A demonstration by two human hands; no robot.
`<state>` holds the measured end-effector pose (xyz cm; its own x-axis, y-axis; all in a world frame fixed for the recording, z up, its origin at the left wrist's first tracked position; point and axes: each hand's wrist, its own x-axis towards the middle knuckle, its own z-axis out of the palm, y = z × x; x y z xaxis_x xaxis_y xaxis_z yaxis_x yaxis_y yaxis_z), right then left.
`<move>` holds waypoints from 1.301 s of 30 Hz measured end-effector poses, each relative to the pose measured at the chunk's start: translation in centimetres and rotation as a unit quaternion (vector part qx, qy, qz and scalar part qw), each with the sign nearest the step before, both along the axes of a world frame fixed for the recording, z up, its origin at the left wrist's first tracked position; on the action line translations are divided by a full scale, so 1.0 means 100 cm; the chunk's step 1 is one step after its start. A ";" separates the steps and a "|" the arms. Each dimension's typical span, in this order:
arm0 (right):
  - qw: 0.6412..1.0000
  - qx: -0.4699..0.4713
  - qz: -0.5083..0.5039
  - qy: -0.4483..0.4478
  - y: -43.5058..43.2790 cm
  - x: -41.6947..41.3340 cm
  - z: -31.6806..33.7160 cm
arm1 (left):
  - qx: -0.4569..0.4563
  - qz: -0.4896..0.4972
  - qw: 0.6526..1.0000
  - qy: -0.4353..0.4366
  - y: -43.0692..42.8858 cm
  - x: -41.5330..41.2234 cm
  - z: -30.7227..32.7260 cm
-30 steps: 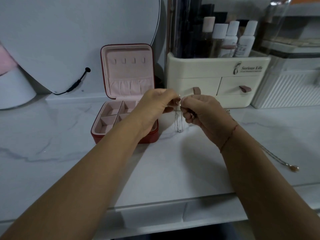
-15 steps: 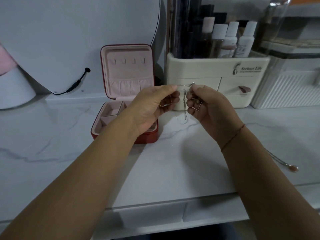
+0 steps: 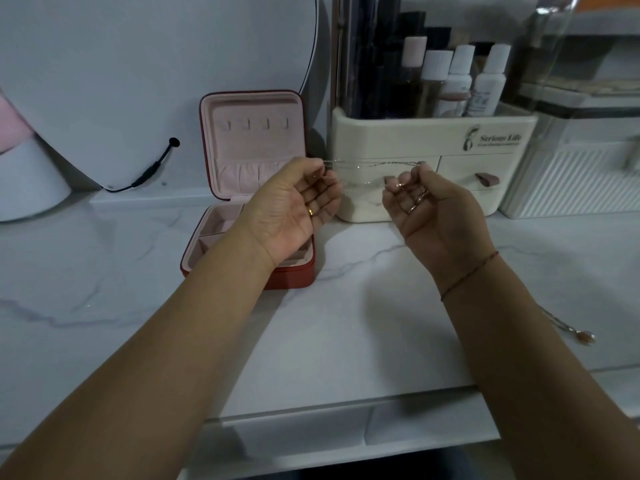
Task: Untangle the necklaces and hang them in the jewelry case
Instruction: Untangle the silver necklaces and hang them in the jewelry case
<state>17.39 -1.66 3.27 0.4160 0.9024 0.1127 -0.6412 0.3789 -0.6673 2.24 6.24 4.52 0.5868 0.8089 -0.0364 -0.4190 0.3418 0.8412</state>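
A thin silver necklace (image 3: pixel 372 164) is stretched level between my two hands, with a loop sagging below it. My left hand (image 3: pixel 294 206) pinches its left end, palm up. My right hand (image 3: pixel 433 209) pinches its right end, palm turned toward me. Both hands are raised above the marble top, in front of the cream organiser. The red jewelry case (image 3: pixel 252 157) stands open at my left hand, its pink lid upright with a row of small hooks, its compartments partly hidden by my left wrist. A second necklace (image 3: pixel 571 329) with a pinkish pendant lies on the top by my right forearm.
A cream drawer organiser (image 3: pixel 433 133) with several bottles stands behind my hands. A white ribbed box (image 3: pixel 571 178) is at the far right. A round mirror (image 3: pixel 156 81) with a black cable leans at the back left. The white marble top (image 3: pixel 346 341) ends at its front edge near me.
My hands were close together with the chain dangling between them. They have moved apart and turned palms up, pulling the necklace out into a level line.
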 end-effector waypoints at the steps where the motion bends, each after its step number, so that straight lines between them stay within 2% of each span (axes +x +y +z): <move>1: 1.000 -0.007 -0.005 -0.004 0.000 0.000 0.000 | -0.002 -0.002 1.000 -0.004 0.000 0.001 -0.001; 5: 0.987 -0.064 -0.078 -0.128 -0.001 -0.002 -0.001 | 0.002 -0.003 1.000 -0.014 -0.001 0.002 0.000; 7: 0.963 -0.084 -0.133 -0.218 -0.002 -0.004 -0.003 | 0.043 0.016 0.999 0.009 -0.002 0.001 0.000; 8: 0.946 -0.093 -0.160 -0.266 -0.003 -0.005 -0.004 | 0.090 0.040 0.994 0.048 -0.001 0.001 -0.002; 9: 0.930 -0.098 -0.180 -0.306 -0.003 -0.005 -0.005 | 0.159 0.074 0.978 0.110 -0.002 0.001 -0.004; 11: 0.914 -0.093 -0.195 -0.343 -0.003 -0.006 -0.006 | 0.313 0.143 0.906 0.246 -0.003 0.002 -0.009; 12: 0.913 -0.088 -0.194 -0.348 -0.003 -0.007 -0.006 | 0.362 0.162 0.873 0.283 -0.003 0.003 -0.011; 13: 0.912 -0.086 -0.190 -0.354 -0.003 -0.007 -0.006 | 0.384 0.167 0.856 0.302 -0.004 0.004 -0.013; 16: 0.907 -0.087 -0.163 -0.379 -0.002 -0.009 -0.006 | 0.400 0.181 0.836 0.328 -0.003 0.006 -0.016; 19: 0.911 -0.072 -0.127 -0.385 0.000 -0.008 -0.007 | 0.378 0.182 0.850 0.320 -0.004 0.006 -0.013; 22: 0.926 -0.057 -0.092 -0.361 0.000 -0.009 -0.007 | 0.328 0.091 0.904 0.258 -0.008 0.006 -0.009; 24: 0.933 -0.054 -0.074 -0.347 0.000 -0.010 -0.006 | 0.311 0.027 0.921 0.232 -0.011 0.007 -0.010; 26: 0.937 -0.053 -0.064 -0.340 0.000 -0.010 -0.006 | 0.313 0.002 0.922 0.228 -0.012 0.008 -0.011; 30: 0.940 -0.049 -0.061 -0.332 0.000 -0.010 -0.006 | 0.305 0.012 0.926 0.220 -0.011 0.009 -0.013; 35: 0.928 -0.060 -0.092 -0.356 0.000 -0.010 -0.007 | 0.309 0.025 0.926 0.217 -0.009 0.008 -0.014; 39: 0.938 -0.066 -0.103 -0.323 0.001 -0.009 -0.007 | 0.300 0.036 0.930 0.207 -0.009 0.007 -0.013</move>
